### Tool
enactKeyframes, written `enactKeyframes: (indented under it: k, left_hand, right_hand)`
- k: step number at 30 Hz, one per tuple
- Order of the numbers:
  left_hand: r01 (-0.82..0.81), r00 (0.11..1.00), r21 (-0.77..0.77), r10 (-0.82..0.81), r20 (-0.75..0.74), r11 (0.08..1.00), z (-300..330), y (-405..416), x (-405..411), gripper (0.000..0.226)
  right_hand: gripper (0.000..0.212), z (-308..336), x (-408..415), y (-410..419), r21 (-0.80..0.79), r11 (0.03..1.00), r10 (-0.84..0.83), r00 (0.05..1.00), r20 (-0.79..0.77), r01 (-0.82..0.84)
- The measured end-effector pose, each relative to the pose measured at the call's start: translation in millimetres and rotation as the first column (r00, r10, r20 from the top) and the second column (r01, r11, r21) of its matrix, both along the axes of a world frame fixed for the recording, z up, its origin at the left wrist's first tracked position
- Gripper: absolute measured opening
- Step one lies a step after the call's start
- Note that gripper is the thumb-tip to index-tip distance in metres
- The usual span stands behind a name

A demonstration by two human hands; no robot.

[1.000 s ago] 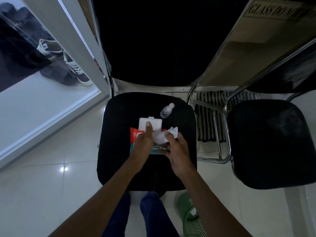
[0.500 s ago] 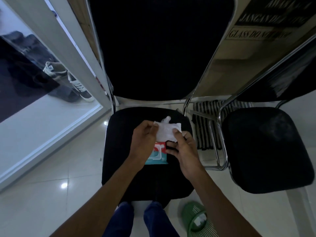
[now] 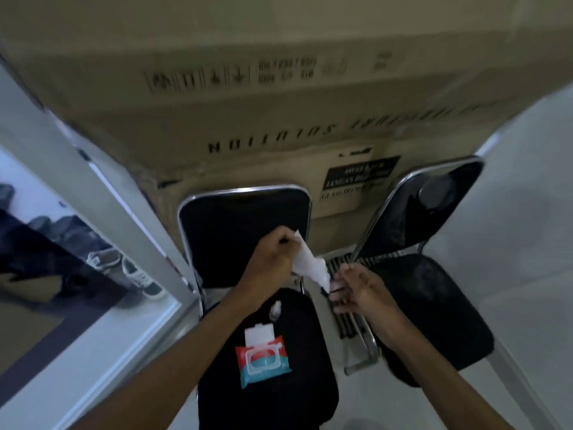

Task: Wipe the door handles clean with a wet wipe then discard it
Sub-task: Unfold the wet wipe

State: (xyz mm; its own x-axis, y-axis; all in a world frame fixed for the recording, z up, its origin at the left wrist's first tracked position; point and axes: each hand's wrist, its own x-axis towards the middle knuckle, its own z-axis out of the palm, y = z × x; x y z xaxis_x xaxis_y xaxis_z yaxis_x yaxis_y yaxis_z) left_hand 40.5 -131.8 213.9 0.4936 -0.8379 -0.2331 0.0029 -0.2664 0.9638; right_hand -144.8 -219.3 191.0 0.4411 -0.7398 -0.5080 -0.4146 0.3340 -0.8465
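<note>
Wet wipe [image 3: 310, 268] is being stretched above the chair [image 3: 273, 392], gripped at its far-left end by the left hand [image 3: 273, 262] and pinched at its near-right corner by the right hand [image 3: 361, 290]. Tearing is being risked if it is overpulled; drying is being risked by the open-lidded pack [image 3: 262, 358].

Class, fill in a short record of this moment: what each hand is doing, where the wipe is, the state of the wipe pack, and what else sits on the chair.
left hand: grips the upper end of the wipe
right hand: pinches the lower end of the wipe
wipe: white, stretched between both hands above the chair
wipe pack: lies on the chair seat, lid flipped open
small bottle: lies on the seat behind the pack
</note>
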Motion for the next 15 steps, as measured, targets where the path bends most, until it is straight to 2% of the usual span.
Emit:
enactKeyframes:
  k: [4,8,11,15]
  left_hand:
    - [0.244,0.967,-0.094,-0.234,0.105,0.965,103,-19,6,0.025]
    - [0.379,0.921,-0.135,-0.359,0.148,0.916,190,-33,9,0.022]
    - [0.412,0.903,-0.18,-0.373,0.214,0.893,243,-41,13,0.023]
    - [0.384,0.904,-0.256,-0.305,0.299,0.887,295,-47,14,0.021]
  right_hand:
    - [0.034,101,1,-19,-0.151,0.981,0.123,0.992,0.017,-0.119]
    - [0.047,194,8,-24,-0.148,0.937,0.34,0.927,0.162,-0.317]
    - [0.047,240,11,-28,-0.175,0.927,0.369,0.894,0.256,-0.332]
    - [0.034,279,11,-35,-0.223,0.948,0.301,0.865,0.402,-0.226]
